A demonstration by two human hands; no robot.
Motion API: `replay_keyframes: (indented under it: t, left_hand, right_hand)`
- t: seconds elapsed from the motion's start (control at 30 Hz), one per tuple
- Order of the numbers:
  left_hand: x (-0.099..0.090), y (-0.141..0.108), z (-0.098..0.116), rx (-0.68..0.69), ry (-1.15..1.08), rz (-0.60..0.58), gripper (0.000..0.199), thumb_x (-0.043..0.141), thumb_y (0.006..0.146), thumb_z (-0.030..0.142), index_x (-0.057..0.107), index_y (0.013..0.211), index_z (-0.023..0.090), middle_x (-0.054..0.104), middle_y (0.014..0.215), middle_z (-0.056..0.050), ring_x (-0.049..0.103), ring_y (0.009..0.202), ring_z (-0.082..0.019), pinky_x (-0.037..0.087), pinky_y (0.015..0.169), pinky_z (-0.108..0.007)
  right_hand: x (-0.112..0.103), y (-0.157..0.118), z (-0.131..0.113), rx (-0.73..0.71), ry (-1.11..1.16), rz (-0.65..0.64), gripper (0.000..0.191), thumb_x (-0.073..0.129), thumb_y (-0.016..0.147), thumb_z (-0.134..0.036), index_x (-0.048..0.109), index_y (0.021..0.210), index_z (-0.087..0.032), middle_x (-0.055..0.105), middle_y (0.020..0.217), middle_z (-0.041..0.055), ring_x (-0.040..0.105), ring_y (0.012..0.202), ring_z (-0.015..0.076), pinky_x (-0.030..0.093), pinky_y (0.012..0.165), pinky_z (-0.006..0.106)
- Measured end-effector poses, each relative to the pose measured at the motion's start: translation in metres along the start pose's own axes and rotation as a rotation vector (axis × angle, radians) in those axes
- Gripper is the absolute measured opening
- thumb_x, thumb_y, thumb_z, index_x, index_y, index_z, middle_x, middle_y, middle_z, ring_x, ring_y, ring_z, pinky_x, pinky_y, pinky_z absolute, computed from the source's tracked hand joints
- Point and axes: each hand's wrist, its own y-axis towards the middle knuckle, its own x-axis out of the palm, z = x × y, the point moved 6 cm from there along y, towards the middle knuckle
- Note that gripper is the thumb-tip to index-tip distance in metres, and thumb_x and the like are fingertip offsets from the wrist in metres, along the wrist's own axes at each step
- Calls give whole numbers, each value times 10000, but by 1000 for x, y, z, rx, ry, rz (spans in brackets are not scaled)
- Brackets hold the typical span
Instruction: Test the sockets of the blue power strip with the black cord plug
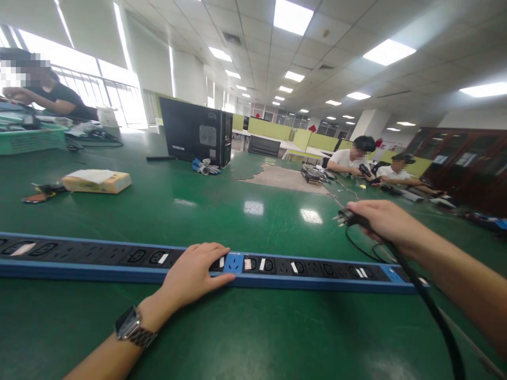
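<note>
A long blue power strip [312, 281] with black sockets and a few blue ones lies across the green table. My left hand [194, 274] is laid over its middle, gripping it with the fingers across the top and the thumb toward the near side, just left of a blue socket [233, 263]. Above the strip's right part, my right hand [386, 221] is closed round a black power plug [346, 217]. Its metal prongs point left, apart from the strip. From the plug a thick black cable [430, 306] runs down under my right forearm.
Farther back on the table [158, 211] are a tissue pack [97, 181], a black computer case [194, 132], gloves [206, 167] and a bundle of parts [315, 174]. A green basket [34, 138] stands at left. One person sits at left, two at right.
</note>
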Motion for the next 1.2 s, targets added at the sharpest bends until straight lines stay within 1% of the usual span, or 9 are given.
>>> replay_keyframes:
  t: [0.1, 0.13, 0.23, 0.33, 0.43, 0.57, 0.7, 0.87, 1.2]
  left_hand:
    - [0, 0, 1, -11, -1, -5, 591, 550, 765, 636, 628, 1190, 232, 654, 1209, -80, 583, 1112, -284, 426, 984, -452]
    - [0, 0, 2, -11, -3, -7, 589, 552, 766, 631, 626, 1192, 230, 652, 1210, -80, 582, 1114, -283, 422, 989, -452]
    - [-1, -1, 2, -3, -12, -5, 587, 559, 766, 626, 628, 1186, 222, 653, 1206, -84, 579, 1119, -285, 417, 997, -454]
    - [0, -1, 2, -4, -13, -3, 593, 567, 763, 624, 626, 1188, 214, 648, 1212, -91, 576, 1119, -289, 413, 997, -460]
    - [1, -2, 3, -6, -2, -13, 596, 563, 768, 624, 618, 1199, 214, 639, 1227, -94, 569, 1123, -285, 406, 1001, -456]
    - [1, -1, 3, -4, 4, -16, 606, 554, 771, 631, 615, 1202, 209, 638, 1227, -95, 567, 1122, -284, 408, 995, -456]
    - [0, -1, 2, -4, 5, -10, 580, 577, 766, 607, 622, 1195, 219, 644, 1216, -82, 574, 1116, -281, 414, 991, -452]
    - [-1, -1, 3, -6, 6, -4, 569, 584, 760, 605, 632, 1182, 225, 656, 1198, -76, 584, 1105, -281, 424, 984, -443]
    - [1, -1, 2, -8, 16, -18, 568, 569, 771, 605, 621, 1194, 229, 645, 1214, -70, 574, 1119, -280, 414, 994, -457]
  right_hand:
    - [68, -10, -9, 145, 79, -349, 348, 474, 875, -466, 622, 864, -151, 517, 472, -56, 383, 319, 47, 244, 322, 148]
    - [87, -12, -9, 158, 63, -414, 300, 491, 868, -438, 607, 846, -162, 522, 467, -56, 399, 312, 55, 245, 313, 150]
    - [129, -13, -4, 138, -43, -499, 244, 492, 859, -405, 590, 838, -183, 458, 402, -72, 440, 314, 86, 266, 315, 164]
    - [151, -8, -2, 64, -133, -485, 244, 472, 853, -394, 591, 808, -186, 452, 406, -69, 438, 318, 87, 288, 348, 182]
    - [158, -3, -6, -8, -196, -433, 219, 514, 814, -363, 599, 741, -176, 525, 470, -34, 481, 388, 96, 308, 409, 201]
    - [156, 2, -11, -96, -277, -368, 220, 524, 794, -342, 626, 719, -162, 649, 640, 32, 583, 603, 139, 334, 507, 217]
    - [157, 1, -15, -127, -331, -379, 245, 506, 807, -342, 662, 745, -164, 681, 661, 37, 611, 639, 147, 355, 538, 223]
    - [159, -2, -25, -142, -425, -306, 232, 509, 801, -325, 680, 777, -170, 722, 845, 89, 644, 800, 192, 378, 627, 250]
    - [173, -16, -26, -142, -531, -241, 233, 432, 849, -298, 632, 882, -185, 714, 873, 112, 658, 816, 241, 382, 645, 297]
